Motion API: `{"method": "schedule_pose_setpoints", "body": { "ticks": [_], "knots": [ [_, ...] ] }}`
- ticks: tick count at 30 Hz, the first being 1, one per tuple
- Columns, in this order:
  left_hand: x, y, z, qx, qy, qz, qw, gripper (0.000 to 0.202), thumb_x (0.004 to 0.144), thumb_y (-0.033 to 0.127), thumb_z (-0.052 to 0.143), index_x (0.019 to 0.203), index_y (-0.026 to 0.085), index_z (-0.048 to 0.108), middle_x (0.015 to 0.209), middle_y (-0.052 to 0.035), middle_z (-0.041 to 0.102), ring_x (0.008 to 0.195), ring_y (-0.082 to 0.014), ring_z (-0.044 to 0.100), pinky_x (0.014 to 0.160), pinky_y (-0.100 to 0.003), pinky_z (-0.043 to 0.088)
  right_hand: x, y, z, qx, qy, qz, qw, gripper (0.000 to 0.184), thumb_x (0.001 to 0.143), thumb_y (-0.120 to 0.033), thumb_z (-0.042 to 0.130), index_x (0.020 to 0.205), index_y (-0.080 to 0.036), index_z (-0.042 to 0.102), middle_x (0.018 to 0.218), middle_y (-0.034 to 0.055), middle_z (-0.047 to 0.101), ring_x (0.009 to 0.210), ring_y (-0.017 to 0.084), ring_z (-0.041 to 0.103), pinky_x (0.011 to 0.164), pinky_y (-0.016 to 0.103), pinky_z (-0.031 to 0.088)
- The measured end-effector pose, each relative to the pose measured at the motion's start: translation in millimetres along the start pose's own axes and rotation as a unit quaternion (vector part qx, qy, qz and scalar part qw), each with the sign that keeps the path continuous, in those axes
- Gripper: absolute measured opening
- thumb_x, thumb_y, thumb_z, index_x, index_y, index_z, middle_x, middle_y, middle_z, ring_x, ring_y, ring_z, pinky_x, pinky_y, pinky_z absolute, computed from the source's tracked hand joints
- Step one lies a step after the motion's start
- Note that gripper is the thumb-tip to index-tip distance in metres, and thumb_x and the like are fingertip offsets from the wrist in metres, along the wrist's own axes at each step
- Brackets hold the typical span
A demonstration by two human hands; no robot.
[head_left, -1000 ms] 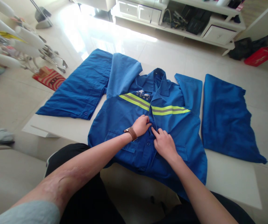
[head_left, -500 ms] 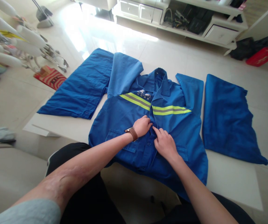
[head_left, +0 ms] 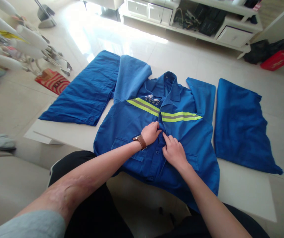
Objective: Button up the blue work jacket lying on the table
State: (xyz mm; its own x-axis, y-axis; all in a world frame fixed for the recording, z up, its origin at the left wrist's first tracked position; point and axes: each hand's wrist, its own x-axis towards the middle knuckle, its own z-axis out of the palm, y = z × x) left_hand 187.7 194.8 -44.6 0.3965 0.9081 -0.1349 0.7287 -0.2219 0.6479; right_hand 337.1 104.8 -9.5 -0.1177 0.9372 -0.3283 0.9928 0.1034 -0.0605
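A blue work jacket (head_left: 129,124) with yellow and grey reflective stripes lies front side up on a white table (head_left: 251,188), its collar away from me. My left hand (head_left: 151,133), with a brown-strapped watch (head_left: 140,141) on the wrist, is closed on the jacket's front edge just below the stripe. Close by on the right, my right hand (head_left: 175,152) pinches the same front opening, index finger stretched toward the left fingers. A button (head_left: 157,152) shows on the placket below them. Whatever sits between the fingertips is hidden.
Folded blue cloth (head_left: 82,89) lies left of the jacket, and another blue cloth piece (head_left: 241,129) lies to its right. Beyond the table stands a white cabinet (head_left: 189,31). On the floor are a red striped paper bag (head_left: 53,81) and a red bag (head_left: 278,60).
Both hands stay at the jacket's front opening with almost no movement. The whole view has shifted very slightly.
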Motion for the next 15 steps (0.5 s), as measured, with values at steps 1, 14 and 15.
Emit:
{"method": "schedule_pose_setpoints", "body": {
  "ticks": [1,14,15],
  "knots": [
    [0,1,-0.3,0.001,0.001,-0.001,1.000,0.007,0.096,0.028,0.062,0.098,0.022,0.058,0.102,-0.0049,0.069,0.090,-0.0219,0.066,0.075,-0.033,0.049,1,0,0,0.007,0.000,0.000,1.000,0.066,0.096,-0.020,0.044,0.161,-0.018,0.036,0.128,0.0121,0.061,0.112,0.026,0.055,0.089,0.036,0.047],
    [9,-7,-2.5,-0.108,-0.035,-0.030,0.993,0.010,0.086,0.021,0.069,0.095,0.022,0.065,0.089,0.0007,0.074,0.084,-0.0170,0.068,0.074,-0.028,0.049,4,5,0,0.059,-0.019,0.007,0.998,0.065,0.097,-0.021,0.042,0.161,-0.018,0.038,0.130,0.0124,0.061,0.116,0.027,0.055,0.096,0.036,0.047],
    [9,-8,-2.4,-0.117,-0.033,-0.032,0.992,0.010,0.085,0.021,0.069,0.094,0.022,0.066,0.089,0.0010,0.074,0.083,-0.0167,0.068,0.073,-0.028,0.049,4,6,0,0.062,-0.019,0.008,0.998,0.065,0.096,-0.021,0.042,0.161,-0.018,0.038,0.130,0.0125,0.061,0.117,0.027,0.055,0.097,0.036,0.047]
  ]
}}
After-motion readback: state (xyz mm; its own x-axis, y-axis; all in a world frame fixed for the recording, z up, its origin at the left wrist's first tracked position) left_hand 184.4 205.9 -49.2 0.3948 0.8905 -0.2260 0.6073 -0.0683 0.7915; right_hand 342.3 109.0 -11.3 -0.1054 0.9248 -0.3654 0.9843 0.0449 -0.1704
